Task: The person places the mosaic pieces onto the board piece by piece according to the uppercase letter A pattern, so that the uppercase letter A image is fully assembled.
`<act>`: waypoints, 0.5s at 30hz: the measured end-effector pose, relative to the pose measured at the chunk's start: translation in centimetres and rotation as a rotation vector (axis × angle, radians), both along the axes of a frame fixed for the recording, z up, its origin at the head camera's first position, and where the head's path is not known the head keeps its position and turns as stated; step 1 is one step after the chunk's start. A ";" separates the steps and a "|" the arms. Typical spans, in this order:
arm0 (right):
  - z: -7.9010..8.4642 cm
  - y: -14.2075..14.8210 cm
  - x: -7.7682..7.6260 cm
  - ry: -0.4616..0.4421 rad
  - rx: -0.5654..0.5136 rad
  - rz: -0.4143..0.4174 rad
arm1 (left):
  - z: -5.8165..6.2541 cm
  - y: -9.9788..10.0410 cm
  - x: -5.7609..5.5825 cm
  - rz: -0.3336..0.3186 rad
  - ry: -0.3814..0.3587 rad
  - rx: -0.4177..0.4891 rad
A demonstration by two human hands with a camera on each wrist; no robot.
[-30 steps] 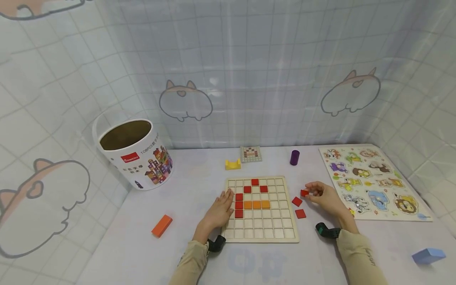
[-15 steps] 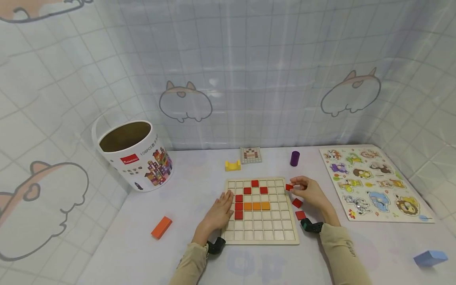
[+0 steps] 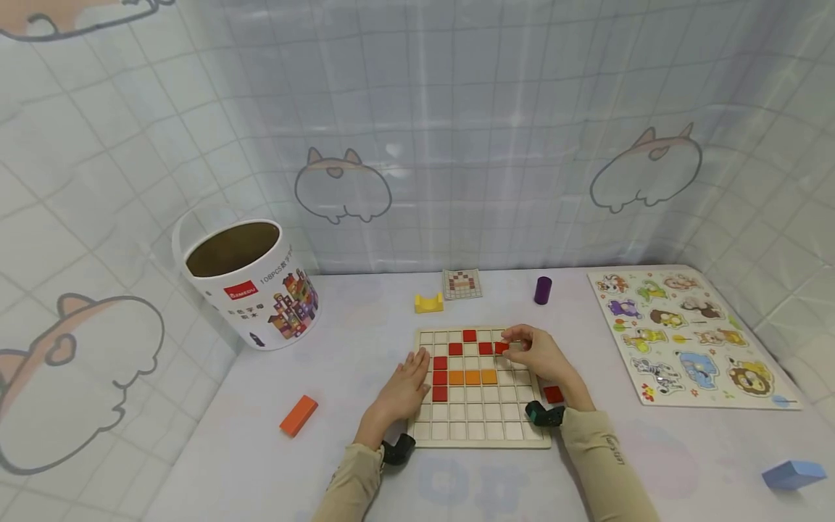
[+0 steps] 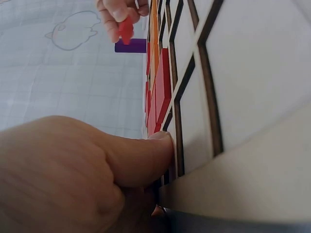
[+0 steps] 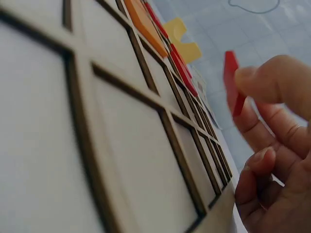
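Observation:
My right hand (image 3: pixel 540 357) pinches a red square tile (image 5: pixel 230 80) between thumb and fingers. It hangs over the right part of a wooden grid board (image 3: pixel 484 430), raised off the cells in the right wrist view. Flat at the board's left edge rests my left hand (image 3: pixel 401 390), its thumb (image 4: pixel 141 158) touching the frame in the left wrist view. Several red tiles (image 3: pixel 440 378) sit in cells, forming a left column and a peak above. Beside the column lies a row of three orange tiles (image 3: pixel 472 378). One loose red tile (image 3: pixel 553 394) lies right of the board.
Behind the board are a yellow block (image 3: pixel 428 304), a small pattern card (image 3: pixel 462 285) and a purple cylinder (image 3: pixel 543 290). A white bucket (image 3: pixel 261 312) and orange block (image 3: pixel 298 416) stand left. An animal puzzle (image 3: pixel 678 362) and blue block (image 3: pixel 793 475) lie right.
My right hand has carried the red tile leftward from beside the board to over its cells. One loose red tile is now hidden by that hand. My left hand stays put.

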State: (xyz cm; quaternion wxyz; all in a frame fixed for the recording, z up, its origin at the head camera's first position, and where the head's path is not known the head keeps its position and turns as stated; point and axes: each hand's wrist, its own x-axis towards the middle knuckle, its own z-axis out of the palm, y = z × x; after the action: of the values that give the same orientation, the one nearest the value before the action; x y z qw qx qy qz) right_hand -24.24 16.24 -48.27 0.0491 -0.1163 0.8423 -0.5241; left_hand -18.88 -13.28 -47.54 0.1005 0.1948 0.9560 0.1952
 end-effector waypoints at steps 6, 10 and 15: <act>-0.4 -0.2 0.2 -0.009 -0.003 0.005 | 0.2 0.0 0.1 -0.006 0.000 -0.004; -0.6 -0.2 0.2 0.012 0.051 0.036 | 0.3 0.0 0.2 -0.008 0.005 -0.005; -0.9 -0.1 0.3 0.064 0.118 0.085 | 0.3 0.0 0.1 -0.010 0.009 -0.003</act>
State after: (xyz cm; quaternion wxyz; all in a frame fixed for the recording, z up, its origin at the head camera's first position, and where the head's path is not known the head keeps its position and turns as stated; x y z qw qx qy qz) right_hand -23.95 16.13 -49.16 0.0512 -0.1655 0.8671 -0.4670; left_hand -18.73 -13.28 -47.24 0.0975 0.2005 0.9557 0.1924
